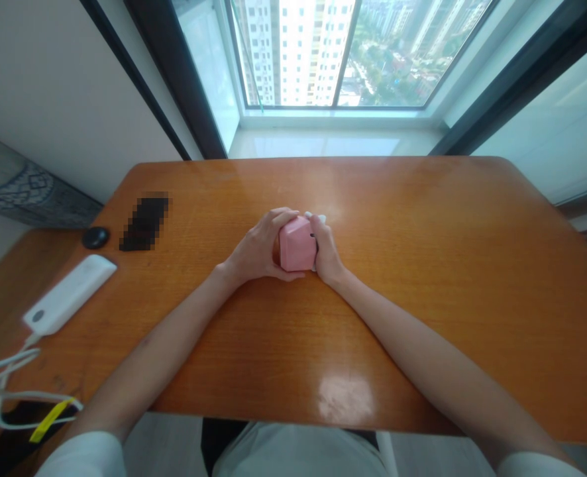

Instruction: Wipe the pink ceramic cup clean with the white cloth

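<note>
A small pink boxy object [296,245] with slanted edges sits at the middle of the wooden table, between both hands; its exact kind I cannot make out. My left hand [264,245] curls around its left side, thumb at the near edge and fingers at the far edge. Against the right side presses my right hand [327,252], fingers closed around that end. A bit of white [322,218] shows by the right fingertips, and a small dark spot marks the pink side there. The right hand hides most of that end.
On the wooden table [447,278], a white power strip [72,295] with a white cable [12,377] lies at the left. Beyond it are a round black object [95,237] and a blurred-out dark item [144,223]. A window [333,116] stands past the far edge.
</note>
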### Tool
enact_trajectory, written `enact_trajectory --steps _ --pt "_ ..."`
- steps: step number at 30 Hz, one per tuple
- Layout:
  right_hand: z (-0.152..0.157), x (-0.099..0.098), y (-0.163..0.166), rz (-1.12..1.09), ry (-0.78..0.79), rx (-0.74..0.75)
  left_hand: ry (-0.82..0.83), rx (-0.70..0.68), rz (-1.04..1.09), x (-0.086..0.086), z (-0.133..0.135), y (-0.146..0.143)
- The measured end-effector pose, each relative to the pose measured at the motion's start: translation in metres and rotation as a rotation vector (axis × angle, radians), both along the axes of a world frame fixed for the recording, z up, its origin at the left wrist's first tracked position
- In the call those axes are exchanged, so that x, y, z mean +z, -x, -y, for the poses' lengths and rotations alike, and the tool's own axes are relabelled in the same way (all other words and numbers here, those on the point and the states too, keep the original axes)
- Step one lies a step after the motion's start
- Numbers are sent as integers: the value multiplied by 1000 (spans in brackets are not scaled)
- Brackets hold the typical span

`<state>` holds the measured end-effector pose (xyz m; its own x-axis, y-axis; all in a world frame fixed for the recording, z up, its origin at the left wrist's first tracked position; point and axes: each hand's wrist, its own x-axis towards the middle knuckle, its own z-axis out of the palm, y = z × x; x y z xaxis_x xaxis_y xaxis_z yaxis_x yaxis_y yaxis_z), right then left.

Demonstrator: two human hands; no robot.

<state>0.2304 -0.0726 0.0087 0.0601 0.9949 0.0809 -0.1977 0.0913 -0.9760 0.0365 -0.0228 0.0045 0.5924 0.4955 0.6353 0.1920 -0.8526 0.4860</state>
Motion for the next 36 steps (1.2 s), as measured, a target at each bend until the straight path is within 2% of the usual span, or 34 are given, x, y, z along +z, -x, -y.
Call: enact_trajectory --steps 4,7,9,12,15,18,23,27,29,32,36 --pt "4 7 -1 99 -42 17 303 5 33 -5 3 -2" --pt "6 11 -1 108 -38 10 364 -2 26 -9 3 -3" --pt "7 12 -1 91 -23 14 306 -17 35 -10 1 -1" --pt "7 14 -1 52 -26 21 79 -76 11 -8 -5 4" --pt "6 13 0 23 -32 31 -117 -90 -100 -4 -10 11" --pt "3 9 0 36 -11 34 -144 -53 -123 -2 -9 12" --pt "2 2 -1 61 -29 21 54 -2 -22 1 1 3" --pt "7 8 -2 125 -47 51 347 -21 42 -4 4 -2" --pt "10 11 -2 142 -41 43 410 -49 58 -8 3 -2" --pt "10 14 -2 121 -20 46 326 -68 74 -11 -1 0" --pt "7 13 -2 57 -27 55 37 -91 -4 -9 -7 7"
